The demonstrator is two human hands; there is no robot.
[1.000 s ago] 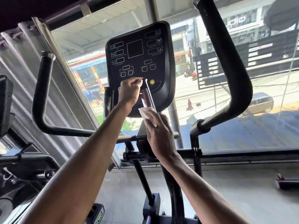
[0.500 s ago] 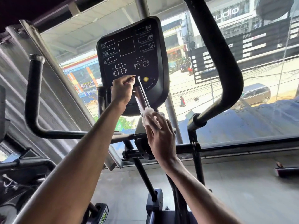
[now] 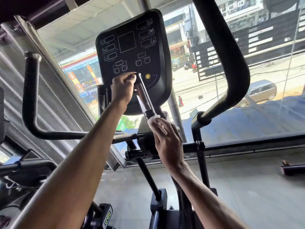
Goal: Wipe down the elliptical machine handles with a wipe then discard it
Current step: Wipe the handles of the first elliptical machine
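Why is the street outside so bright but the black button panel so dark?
Head view: sunlight pours through the big glass window, bleaching the street; the black button panel is backlit, so dim; the wide lens swells the near left forearm; the white crumpled wipe looks sharp.

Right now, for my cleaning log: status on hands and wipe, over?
Left hand grips top of centre handle. Right hand holds wipe against its base. Nothing blocking the stretch between them.

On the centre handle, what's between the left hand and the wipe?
Head view: between left hand and wipe lies only the handle's bare silver shaft, ending in a black collar.
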